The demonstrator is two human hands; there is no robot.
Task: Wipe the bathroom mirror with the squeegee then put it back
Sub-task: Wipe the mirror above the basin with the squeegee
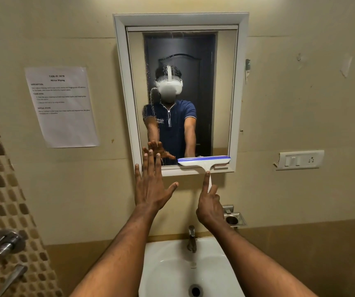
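While framed in white on the wall, mirror (181, 93), streaked down its left side. Squeegee (204, 162) along mirror's bottom edge, gripped by right hand (209, 203), forefinger extended. Left hand (151, 185) splayed, seemingly touching mirror's lower-left corner.

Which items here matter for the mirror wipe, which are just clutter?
In play: squeegee, mirror, right hand gripping the squeegee handle, left hand flat against the mirror's lower frame.

Clutter: sink, tap, taped paper sheet, switch plate, metal holder.

Streaked glossy glass mirror (181, 93), smooth white plastic squeegee (204, 162), shiny metal tap (191, 239), glossy ceramic sink (166, 264).
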